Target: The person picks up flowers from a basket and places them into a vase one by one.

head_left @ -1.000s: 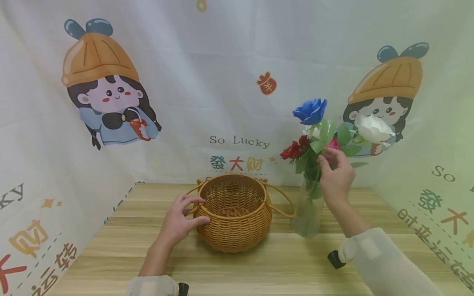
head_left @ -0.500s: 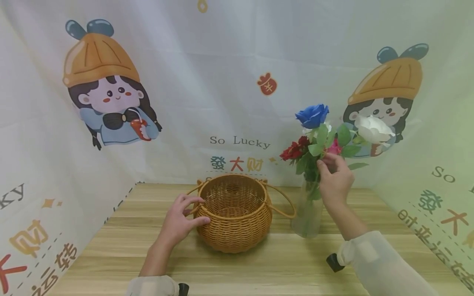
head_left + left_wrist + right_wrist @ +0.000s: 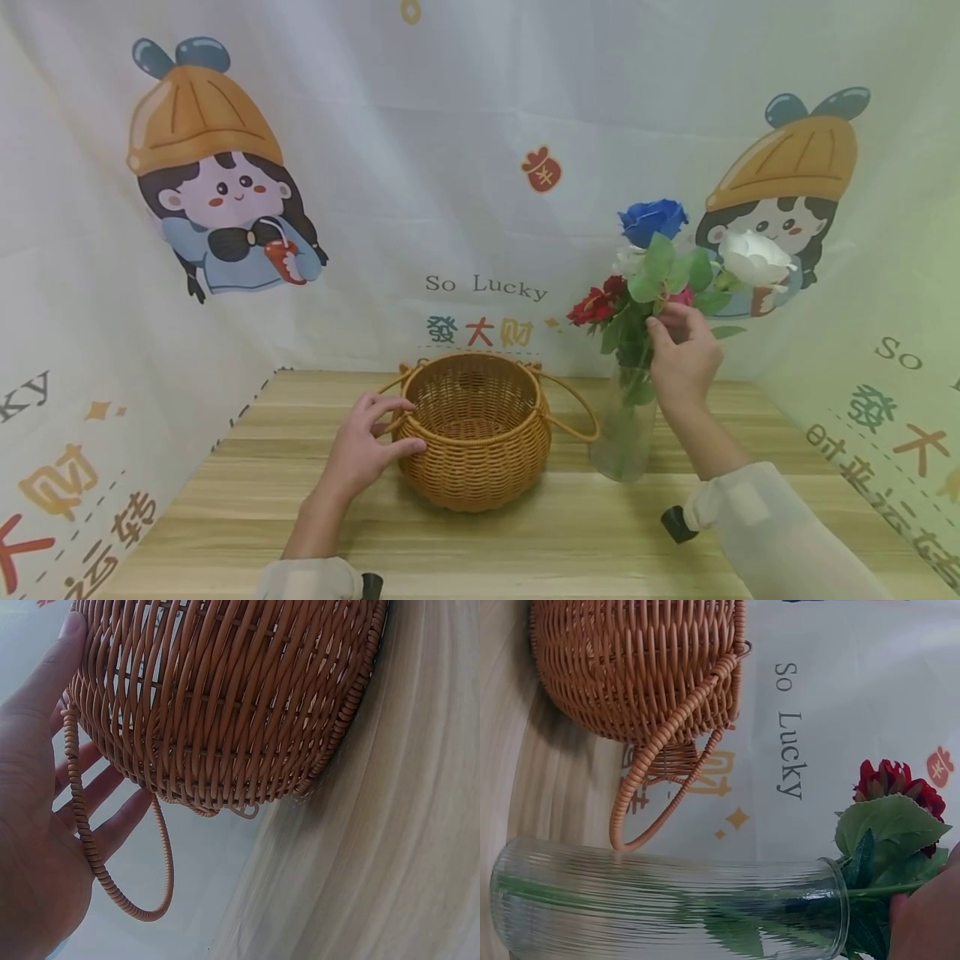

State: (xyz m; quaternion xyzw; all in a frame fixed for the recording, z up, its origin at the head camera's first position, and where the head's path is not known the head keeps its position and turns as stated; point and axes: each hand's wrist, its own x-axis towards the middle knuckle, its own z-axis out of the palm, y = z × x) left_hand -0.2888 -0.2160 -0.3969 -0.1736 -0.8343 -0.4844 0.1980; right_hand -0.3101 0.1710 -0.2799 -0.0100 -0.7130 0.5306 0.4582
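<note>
A round wicker basket [image 3: 476,479] stands upright on the wooden table. My left hand [image 3: 362,447] rests against its left side, fingers spread beside the handle and thumb on the front wall near the rim. To the right, a ribbed clear glass vase [image 3: 780,907] holds several flowers. My right hand [image 3: 684,357] is above the vase mouth, thumb and fingers pinching the stem of a blue rose [image 3: 652,223] among green leaves. A red flower [image 3: 595,305] leans left, a large white rose [image 3: 753,257] leans right, and a pink flower [image 3: 681,297] is partly hidden behind the hand.
One of the basket's handles [image 3: 573,421] hangs out close to the vase. Behind the wooden table [image 3: 525,550] hangs a printed white cloth [image 3: 420,167], which also covers both sides.
The blue rose has dipped slightly, then risen and shifted right, turning its leaves with it as my right hand moves a little. My left hand and the basket have stayed still.
</note>
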